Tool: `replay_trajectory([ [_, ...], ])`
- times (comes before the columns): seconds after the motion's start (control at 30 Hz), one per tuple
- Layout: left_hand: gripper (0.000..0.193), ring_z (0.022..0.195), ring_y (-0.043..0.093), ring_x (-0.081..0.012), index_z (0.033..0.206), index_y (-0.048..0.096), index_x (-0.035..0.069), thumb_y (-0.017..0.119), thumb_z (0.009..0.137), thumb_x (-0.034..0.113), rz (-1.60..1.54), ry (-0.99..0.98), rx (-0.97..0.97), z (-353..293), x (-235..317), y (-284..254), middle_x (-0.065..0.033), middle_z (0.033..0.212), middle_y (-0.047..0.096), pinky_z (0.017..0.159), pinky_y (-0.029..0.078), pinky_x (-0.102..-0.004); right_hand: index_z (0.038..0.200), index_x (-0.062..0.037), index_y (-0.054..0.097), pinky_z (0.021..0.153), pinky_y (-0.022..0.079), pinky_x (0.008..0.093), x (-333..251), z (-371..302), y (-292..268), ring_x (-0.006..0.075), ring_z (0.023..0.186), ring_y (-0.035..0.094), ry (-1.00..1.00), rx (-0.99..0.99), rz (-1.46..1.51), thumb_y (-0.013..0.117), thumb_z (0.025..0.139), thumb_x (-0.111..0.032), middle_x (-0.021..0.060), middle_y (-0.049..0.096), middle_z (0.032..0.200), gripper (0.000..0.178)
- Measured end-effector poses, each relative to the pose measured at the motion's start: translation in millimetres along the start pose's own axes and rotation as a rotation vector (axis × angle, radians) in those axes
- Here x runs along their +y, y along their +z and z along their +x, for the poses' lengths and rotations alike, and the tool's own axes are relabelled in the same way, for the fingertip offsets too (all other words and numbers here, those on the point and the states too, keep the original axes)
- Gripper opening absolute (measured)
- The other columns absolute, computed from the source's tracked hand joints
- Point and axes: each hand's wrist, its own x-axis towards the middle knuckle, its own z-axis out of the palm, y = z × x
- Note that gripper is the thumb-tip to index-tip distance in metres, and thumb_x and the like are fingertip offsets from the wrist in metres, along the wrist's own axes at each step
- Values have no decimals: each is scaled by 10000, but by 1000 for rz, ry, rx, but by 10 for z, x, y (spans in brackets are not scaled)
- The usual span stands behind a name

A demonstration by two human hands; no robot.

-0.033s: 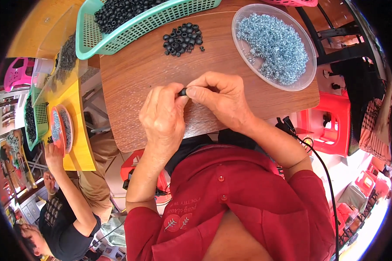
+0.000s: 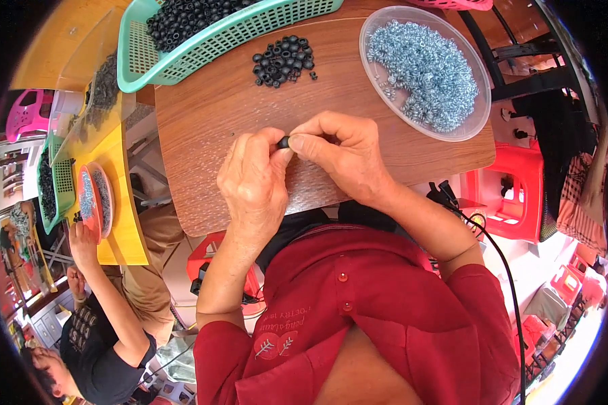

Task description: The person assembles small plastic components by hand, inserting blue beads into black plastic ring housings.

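Above the near part of the brown wooden table (image 2: 209, 155), a small black rounded plastic piece (image 2: 284, 142) is pinched between my two hands. My left hand (image 2: 253, 172) grips its left end with thumb and fingers. At the other end, the thumb and forefinger of my right hand (image 2: 341, 152) close on the same piece. My fingers cover part of it. Beyond my hands lies a loose pile of small black hollow pieces (image 2: 284, 61). To the far right, a clear round plastic tub (image 2: 476, 111) holds many small shiny bluish coils (image 2: 422, 74) that look like springs.
A green slotted basket (image 2: 203, 57) of black pieces stands at the far left edge. Left of me, another person's hand (image 2: 83, 243) is at a yellow table (image 2: 132, 229) with similar containers. A red stool (image 2: 520, 192) stands on the right; a black cable (image 2: 503, 260) hangs there.
Almost nothing differs: my left hand has shifted very slightly, and both hands keep hold of the black piece.
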Motion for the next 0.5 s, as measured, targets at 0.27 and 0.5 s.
replay_trajectory([
  [0.27, 213, 616, 558, -220, 917, 598, -13, 702, 731, -14, -337, -293, -49, -33, 56, 45, -97, 742, 579, 576, 466, -331, 843, 25, 669, 614, 454, 203, 34, -67, -6, 35, 699, 545, 55, 47, -78, 661, 841, -46, 9, 651, 769, 72],
  [0.5, 183, 633, 590, -171, 902, 617, -63, 702, 806, 68, -1356, -912, -328, 85, -200, -135, -110, 767, 621, 559, 500, -310, 798, 12, 643, 569, 456, 221, -30, -44, -69, 41, 664, 538, 80, 141, 23, 656, 792, -37, 15, 625, 715, 51],
])
